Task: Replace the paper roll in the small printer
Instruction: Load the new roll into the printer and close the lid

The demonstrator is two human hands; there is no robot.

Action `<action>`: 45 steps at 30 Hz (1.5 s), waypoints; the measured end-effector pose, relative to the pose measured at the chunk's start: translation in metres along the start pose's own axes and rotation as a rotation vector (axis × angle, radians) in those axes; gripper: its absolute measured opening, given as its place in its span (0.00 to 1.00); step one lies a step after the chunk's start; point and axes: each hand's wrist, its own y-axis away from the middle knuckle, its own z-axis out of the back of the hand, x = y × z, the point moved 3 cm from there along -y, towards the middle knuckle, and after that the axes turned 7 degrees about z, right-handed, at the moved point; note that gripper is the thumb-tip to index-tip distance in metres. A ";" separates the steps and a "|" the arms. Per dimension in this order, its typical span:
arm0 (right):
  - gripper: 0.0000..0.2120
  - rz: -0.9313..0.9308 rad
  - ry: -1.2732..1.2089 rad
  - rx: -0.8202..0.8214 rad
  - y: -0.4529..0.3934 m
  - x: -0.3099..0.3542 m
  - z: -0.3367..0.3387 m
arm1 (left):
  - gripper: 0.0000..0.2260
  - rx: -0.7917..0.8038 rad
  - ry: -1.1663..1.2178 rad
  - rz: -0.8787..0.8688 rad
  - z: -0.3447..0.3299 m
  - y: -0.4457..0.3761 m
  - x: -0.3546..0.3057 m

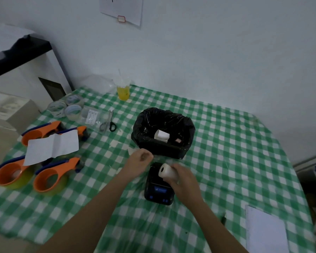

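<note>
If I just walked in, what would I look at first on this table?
Probably the two hands in the middle: the right hand holds a white paper roll above a small black printer, and the left hand is closed just beside it. Behind them sits a bin lined with a black plastic bag. On the left of the green-and-white checked tablecloth, bright orange tape dispensers stand out.

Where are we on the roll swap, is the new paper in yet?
Not yet. Done, apparently: a white roll already lies in the black-lined bin, possibly the old one. In hand: the right hand holds a fresh paper roll just above the small printer; the left hand is closed beside it. Left: seat the roll and close the printer.
</note>
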 end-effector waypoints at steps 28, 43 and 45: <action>0.18 -0.171 0.007 0.012 -0.021 -0.066 -0.081 | 0.12 0.158 -0.560 -0.086 -0.047 -0.068 0.022; 0.01 0.131 0.315 -0.051 -0.014 -0.056 -0.083 | 0.11 0.151 -0.521 -0.044 -0.048 -0.065 0.021; 0.02 0.134 0.332 -0.036 -0.014 -0.056 -0.085 | 0.12 0.148 -0.517 -0.041 -0.048 -0.064 0.022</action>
